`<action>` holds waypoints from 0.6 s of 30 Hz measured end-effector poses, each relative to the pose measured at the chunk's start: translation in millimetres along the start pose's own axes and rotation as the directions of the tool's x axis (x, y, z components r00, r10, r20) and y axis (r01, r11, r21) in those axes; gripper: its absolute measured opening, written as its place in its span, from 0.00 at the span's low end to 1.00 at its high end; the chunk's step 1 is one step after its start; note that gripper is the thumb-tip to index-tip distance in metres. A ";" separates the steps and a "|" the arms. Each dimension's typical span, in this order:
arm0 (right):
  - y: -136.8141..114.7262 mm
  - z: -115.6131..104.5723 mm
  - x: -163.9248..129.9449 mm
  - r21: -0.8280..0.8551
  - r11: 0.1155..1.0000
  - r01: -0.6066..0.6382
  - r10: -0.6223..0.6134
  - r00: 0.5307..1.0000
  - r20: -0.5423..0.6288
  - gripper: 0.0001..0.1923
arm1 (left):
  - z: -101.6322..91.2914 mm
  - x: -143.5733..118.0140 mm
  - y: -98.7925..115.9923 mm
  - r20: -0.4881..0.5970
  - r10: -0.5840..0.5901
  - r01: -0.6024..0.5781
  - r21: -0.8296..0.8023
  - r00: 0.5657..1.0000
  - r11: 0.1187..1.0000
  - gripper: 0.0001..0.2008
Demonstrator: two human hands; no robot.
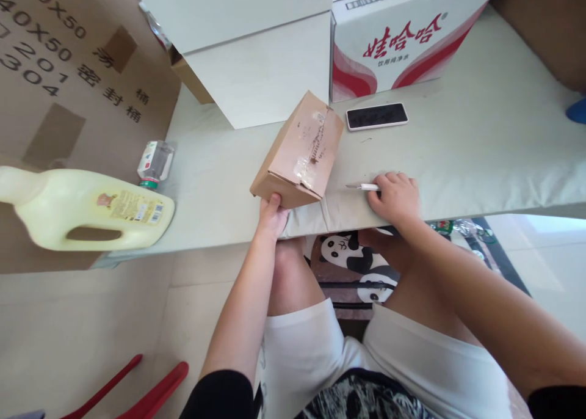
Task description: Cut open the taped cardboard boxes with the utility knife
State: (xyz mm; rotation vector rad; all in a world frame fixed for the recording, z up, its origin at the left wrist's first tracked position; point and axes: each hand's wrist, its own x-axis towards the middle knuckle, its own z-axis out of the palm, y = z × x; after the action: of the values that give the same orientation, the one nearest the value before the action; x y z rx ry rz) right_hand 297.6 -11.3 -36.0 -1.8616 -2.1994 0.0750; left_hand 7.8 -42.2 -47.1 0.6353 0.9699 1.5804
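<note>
A small brown cardboard box stands tilted over the pale cloth-covered table. My left hand grips its near lower side, thumb on the cardboard and the other fingers hidden beneath. Shiny tape and ragged torn marks run along the face turned toward me. To the right, my right hand is closed around a white-handled utility knife and rests on the cloth. Its thin blade points left toward the box, apart from it. Beyond my right hand lies a phone with a dark screen.
White boxes and a red-and-white water carton stand along the back. At left are a large yellowish jug, a clear bottle lying down and a big printed carton. The table's front edge runs just above my knees.
</note>
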 end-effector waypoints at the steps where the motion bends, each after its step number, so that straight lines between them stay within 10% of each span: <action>1: -0.1 -0.2 0.0 -0.002 1.000 -0.001 0.001 1.000 0.003 0.12 | -0.8 0.5 0.3 0.001 -0.008 0.008 -0.004 1.000 1.000 0.38; 18: 1.4 2.4 -0.4 -0.002 1.000 0.006 -0.006 1.000 -0.021 0.11 | -0.5 0.8 -5.4 -0.035 -0.019 0.021 0.056 0.999 0.998 0.41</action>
State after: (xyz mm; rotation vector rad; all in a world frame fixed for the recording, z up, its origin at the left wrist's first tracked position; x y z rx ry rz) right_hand 298.5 -11.1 -38.6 -1.8483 -2.1924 0.0521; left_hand 10.0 -41.3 -52.0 0.6377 1.0465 1.5552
